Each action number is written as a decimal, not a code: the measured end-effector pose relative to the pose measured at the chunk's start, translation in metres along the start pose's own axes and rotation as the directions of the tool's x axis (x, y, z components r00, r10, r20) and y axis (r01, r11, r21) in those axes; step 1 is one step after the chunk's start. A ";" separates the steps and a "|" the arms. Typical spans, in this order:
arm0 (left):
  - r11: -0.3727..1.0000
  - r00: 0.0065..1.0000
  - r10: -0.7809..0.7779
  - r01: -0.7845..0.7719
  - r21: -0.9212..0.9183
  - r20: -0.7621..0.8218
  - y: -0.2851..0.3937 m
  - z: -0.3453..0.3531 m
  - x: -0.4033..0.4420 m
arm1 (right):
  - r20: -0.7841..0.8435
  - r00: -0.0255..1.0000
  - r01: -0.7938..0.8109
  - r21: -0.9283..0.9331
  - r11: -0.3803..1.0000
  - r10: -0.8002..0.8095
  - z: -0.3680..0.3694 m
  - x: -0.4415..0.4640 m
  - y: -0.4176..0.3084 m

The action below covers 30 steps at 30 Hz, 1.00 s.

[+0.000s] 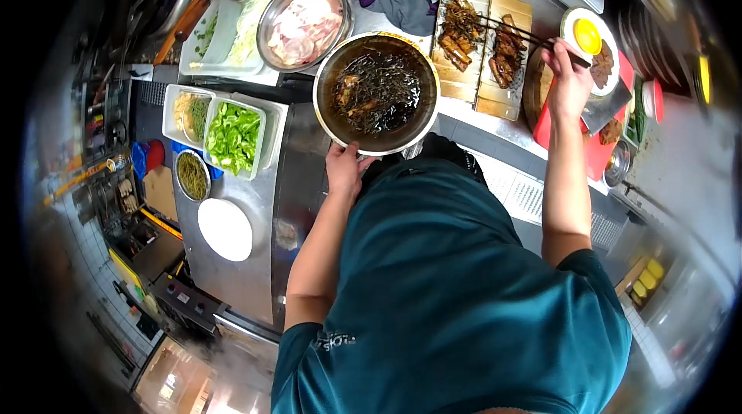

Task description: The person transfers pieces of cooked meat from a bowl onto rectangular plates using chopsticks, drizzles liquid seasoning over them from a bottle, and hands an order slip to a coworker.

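Round metal bowl (319, 109) at 12 o'clock, dark liquid with stringy bits and brown chunks. Two long tan plates (498, 102) around 1 o'clock, glossy browned pieces on both, dark chopsticks (519, 31) slanting over them.

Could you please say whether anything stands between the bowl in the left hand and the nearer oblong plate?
Nothing visible does: the bowl, in the left hand, appears right beside the nearer oblong plate. The grey cloth lies beside the plate's far half; the chopsticks come from its other side.
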<state>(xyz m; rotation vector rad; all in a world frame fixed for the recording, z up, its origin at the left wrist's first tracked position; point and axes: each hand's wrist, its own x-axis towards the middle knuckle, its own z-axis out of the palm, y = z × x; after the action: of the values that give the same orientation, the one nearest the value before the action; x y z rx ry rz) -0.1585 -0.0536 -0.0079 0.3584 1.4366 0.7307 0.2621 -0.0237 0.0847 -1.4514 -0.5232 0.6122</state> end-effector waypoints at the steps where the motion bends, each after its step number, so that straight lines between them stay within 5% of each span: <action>1: 1.000 1.000 0.002 -0.002 -0.012 0.007 0.000 0.000 -0.001 | 0.060 0.998 -0.025 -0.099 0.995 0.031 0.009 -0.017 -0.010; 3: 0.999 1.000 0.008 -0.007 -0.031 0.029 0.002 0.001 -0.003 | 0.295 0.942 -0.075 -0.281 0.957 0.161 0.034 -0.054 -0.022; 5: 1.000 1.000 -0.009 0.009 -0.021 0.022 0.003 0.002 -0.003 | 0.550 0.800 -0.119 -0.247 0.962 0.240 0.053 -0.078 0.011; 6: 1.000 1.000 -0.016 0.016 -0.015 0.019 0.004 0.002 -0.004 | 0.628 0.764 0.055 -0.291 0.955 0.147 0.065 -0.092 0.035; 8: 1.000 1.000 -0.012 0.012 -0.013 0.010 0.006 0.004 -0.005 | 0.685 0.693 -0.103 -0.215 0.971 0.225 0.093 -0.115 0.056; 10: 1.000 1.000 -0.003 0.003 -0.017 0.004 0.008 0.005 -0.007 | 0.624 0.749 -0.184 -0.123 0.975 0.220 0.117 -0.129 0.071; 14: 0.999 1.000 0.013 -0.013 -0.033 -0.011 0.007 -0.002 -0.009 | 0.769 0.618 0.414 -0.142 0.899 -0.163 0.144 -0.121 0.068; 18: 1.000 0.998 0.002 0.000 -0.030 0.067 0.009 0.006 -0.014 | 0.830 0.509 0.512 -0.079 0.855 -0.228 0.158 -0.123 0.069; 22: 0.999 0.997 0.004 -0.001 -0.042 0.073 0.004 0.001 -0.010 | 0.646 0.734 0.476 -0.269 0.837 -0.209 0.165 -0.129 0.070; 25: 1.000 0.996 -0.010 0.013 -0.027 0.087 0.002 -0.005 -0.003 | 0.378 0.925 0.055 -0.236 0.970 0.040 0.166 -0.130 0.084; 28: 1.000 0.996 -0.007 0.009 -0.021 0.091 0.002 -0.005 -0.004 | 0.348 0.931 -0.059 -0.168 0.984 0.115 0.163 -0.130 0.091; 30: 1.000 0.995 -0.001 0.002 -0.010 0.095 0.002 -0.003 -0.004 | 0.372 0.928 0.069 -0.201 0.977 0.011 0.162 -0.132 0.089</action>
<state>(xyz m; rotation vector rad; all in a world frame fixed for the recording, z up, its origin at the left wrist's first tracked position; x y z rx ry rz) -0.1621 -0.0555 -0.0037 0.3790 1.3432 0.7101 0.0507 0.0106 0.0107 -1.5298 -0.9302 0.8349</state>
